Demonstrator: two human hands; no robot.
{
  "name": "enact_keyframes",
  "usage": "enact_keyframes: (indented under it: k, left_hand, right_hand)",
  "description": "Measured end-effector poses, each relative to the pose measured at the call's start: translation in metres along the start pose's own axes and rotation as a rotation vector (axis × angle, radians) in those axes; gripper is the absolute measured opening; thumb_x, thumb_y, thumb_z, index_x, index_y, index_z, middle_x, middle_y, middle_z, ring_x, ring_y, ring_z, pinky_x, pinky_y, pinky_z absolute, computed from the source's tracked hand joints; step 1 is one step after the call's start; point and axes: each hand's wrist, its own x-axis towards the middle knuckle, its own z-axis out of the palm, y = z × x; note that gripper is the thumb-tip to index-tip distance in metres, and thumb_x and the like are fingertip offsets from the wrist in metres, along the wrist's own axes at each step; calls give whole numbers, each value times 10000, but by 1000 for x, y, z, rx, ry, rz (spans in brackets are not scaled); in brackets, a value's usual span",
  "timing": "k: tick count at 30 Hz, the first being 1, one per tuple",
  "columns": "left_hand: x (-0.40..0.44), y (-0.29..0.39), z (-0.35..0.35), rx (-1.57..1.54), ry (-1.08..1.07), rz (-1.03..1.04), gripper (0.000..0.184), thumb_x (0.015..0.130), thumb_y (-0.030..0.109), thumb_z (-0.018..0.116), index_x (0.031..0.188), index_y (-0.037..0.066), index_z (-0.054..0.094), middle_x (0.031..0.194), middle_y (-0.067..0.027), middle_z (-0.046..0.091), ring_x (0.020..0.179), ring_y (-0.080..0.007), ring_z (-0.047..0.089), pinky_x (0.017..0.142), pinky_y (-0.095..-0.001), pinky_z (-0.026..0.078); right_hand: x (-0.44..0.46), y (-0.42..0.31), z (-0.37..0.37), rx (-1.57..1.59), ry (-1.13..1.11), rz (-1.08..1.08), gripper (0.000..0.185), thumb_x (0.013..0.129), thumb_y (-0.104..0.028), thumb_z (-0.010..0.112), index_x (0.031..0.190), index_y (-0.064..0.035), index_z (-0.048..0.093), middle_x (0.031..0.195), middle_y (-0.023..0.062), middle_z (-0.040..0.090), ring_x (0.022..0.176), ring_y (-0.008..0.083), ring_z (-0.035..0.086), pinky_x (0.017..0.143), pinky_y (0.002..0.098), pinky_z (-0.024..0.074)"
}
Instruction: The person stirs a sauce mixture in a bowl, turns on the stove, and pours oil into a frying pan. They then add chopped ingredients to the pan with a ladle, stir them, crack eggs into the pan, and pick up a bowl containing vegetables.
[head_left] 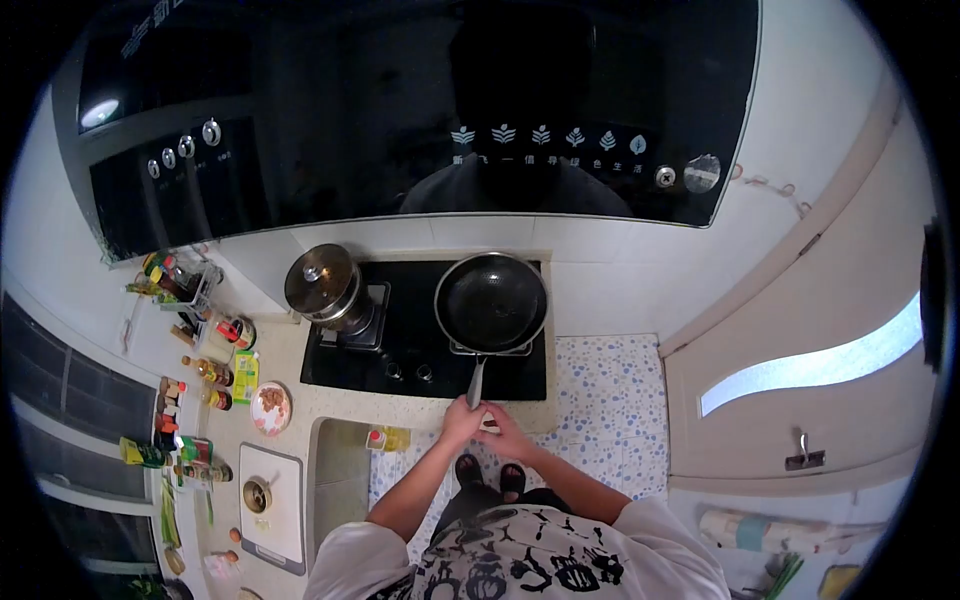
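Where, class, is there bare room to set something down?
Bare: the black cooktop between the lidded pot and frying pan, behind the knobs; the cutting board beside its round container. Crowded: the window-side counter, packed with bottles.

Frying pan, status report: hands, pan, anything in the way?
Left hand at handle's end, grip unclear; right hand close beside it. Frying pan uncovered on right burner. Lidded pot on left burner, apart; nothing seen blocking pan.

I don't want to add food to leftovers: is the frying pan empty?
It looks empty: the dark inside of the frying pan shows only pale glints, no food. Whether a thin film of oil coats it, I cannot tell.
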Motion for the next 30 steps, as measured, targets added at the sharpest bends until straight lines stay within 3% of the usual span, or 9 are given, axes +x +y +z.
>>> enact_keyframes:
  k: [5, 6, 9, 10, 12, 15, 16, 20, 30]
  left_hand:
    - [-13, 35, -7, -249, -124, -177, 353, 892, 274, 676, 1049, -35, 604, 761, -169, 671, 774, -252, 710, 564, -378, 542]
    - [-12, 32, -7, -364, -201, -188, 383, 933, 229, 655, 1195, -20, 532, 798, -124, 641, 690, -157, 658, 480, -294, 487]
    - [-10, 22, 7, -657, -140, -164, 527, 939, 250, 649, 1360, 30, 420, 965, -150, 649, 675, -165, 649, 471, -279, 467]
    - [-5, 8, 16, -719, -149, -167, 555, 945, 274, 637, 1398, 68, 391, 1013, -145, 641, 689, -166, 651, 487, -282, 476]
    - [5, -20, 28, -844, -161, -162, 614, 958, 324, 613, 1474, 144, 332, 1110, -135, 627, 715, -168, 655, 519, -288, 494]
    - [-34, 11, -5, -823, -168, -339, 605, 976, 397, 554, 1509, 236, 320, 1146, -89, 622, 793, -178, 664, 643, -347, 537]
    - [-42, 5, -9, -788, -130, -357, 609, 979, 427, 518, 1528, 262, 316, 1199, -68, 611, 870, -197, 672, 767, -416, 542]
    - [-88, -39, -39, -860, -5, -406, 573, 975, 393, 481, 1504, 198, 375, 1252, -66, 595, 930, -236, 701, 782, -414, 559]
    - [-259, -156, -114, -1077, 492, -582, 548, 958, 433, 456, 1414, 135, 509, 1224, -85, 630, 959, -239, 685, 806, -381, 547]
  right_hand:
    - [-1, 7, -6, 49, 41, 6, 743, 868, -138, 759, 1499, -50, 376, 1473, 154, 431, 1295, 283, 511, 997, 390, 507]
    - [-3, 8, -6, 57, 52, -2, 738, 874, -125, 752, 1503, -49, 372, 1467, 151, 437, 1294, 274, 514, 991, 384, 511]
    - [-4, 30, -2, 156, 93, -86, 731, 887, -88, 728, 1517, -53, 358, 1457, 135, 444, 1244, 239, 533, 949, 364, 525]
    - [-7, 6, -8, 147, 35, 118, 760, 892, -58, 703, 1546, -78, 318, 1458, 111, 437, 1166, 224, 548, 905, 354, 529]
    - [-11, 12, -5, 182, 70, 73, 797, 881, -62, 712, 1559, -95, 293, 1473, 104, 419, 1144, 221, 539, 881, 348, 529]
    - [-17, -16, -8, -44, 152, 86, 835, 845, -33, 698, 1562, -113, 278, 1421, 129, 423, 1190, 264, 495, 927, 383, 495]
    - [-17, -22, -10, -135, 189, 74, 813, 839, -27, 688, 1550, -105, 301, 1399, 145, 428, 1205, 285, 483, 951, 402, 478]
    - [-16, -52, -10, -478, 302, -161, 622, 833, -15, 642, 1421, -53, 441, 1271, 195, 455, 1202, 372, 457, 1006, 470, 405]
    - [-11, -92, 75, -322, -2, -527, 139, 872, -67, 709, 901, -41, 576, 874, 103, 573, 816, 233, 563, 773, 329, 461]
